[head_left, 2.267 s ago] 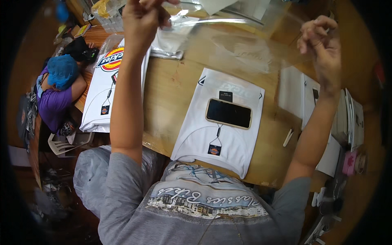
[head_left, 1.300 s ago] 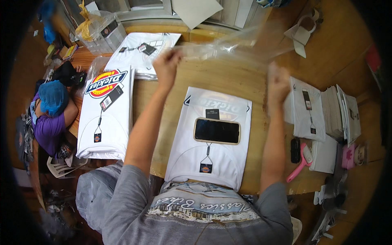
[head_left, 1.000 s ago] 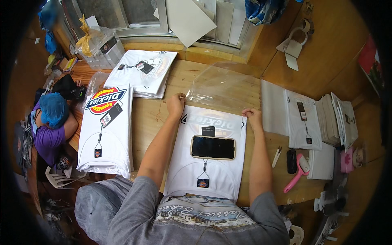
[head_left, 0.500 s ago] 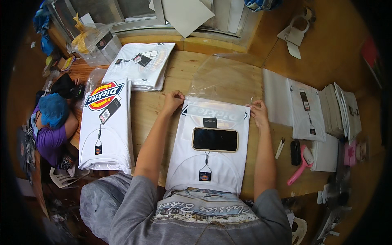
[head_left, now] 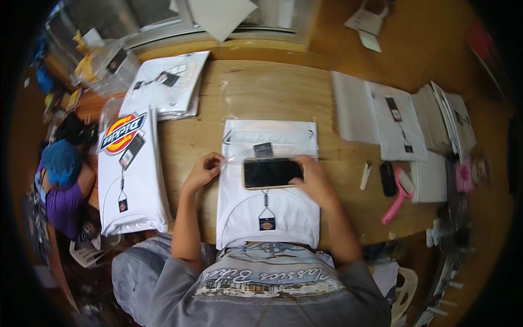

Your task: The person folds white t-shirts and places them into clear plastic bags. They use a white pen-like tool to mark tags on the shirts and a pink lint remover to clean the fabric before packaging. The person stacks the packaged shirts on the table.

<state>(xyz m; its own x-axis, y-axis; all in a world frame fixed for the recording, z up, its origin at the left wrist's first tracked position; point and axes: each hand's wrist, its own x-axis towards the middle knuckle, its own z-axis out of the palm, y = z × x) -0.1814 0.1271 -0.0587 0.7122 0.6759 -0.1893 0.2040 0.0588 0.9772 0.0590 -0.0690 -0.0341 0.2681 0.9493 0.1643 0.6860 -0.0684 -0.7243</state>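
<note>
One broad wooden desk, smooth and brown-grained, carries the work; at the middle of its near edge lies a folded white shirt, flat and roughly rectangular. It looks soft and light, likely to sag if lifted by one corner; support under both long sides should keep the fold. Clear plastic film covers its end toward the desk's far edge, thin, glossy and wrinkled, probably slippery and best pinched at its rim. The right hand has its fingers closed on the end of the phone toward the desk's right edge. The left hand, toward the left edge, has its fingers drawn narrow beside shirt and film; whether they pinch anything I cannot tell. The phone, a stiff slab in a pale, round-cornered case over mid-shirt, seems the heavier, more fragile item; hold it by the case's ends. Smallest are a black card tag and a dark square tag on a looped cord.
</note>
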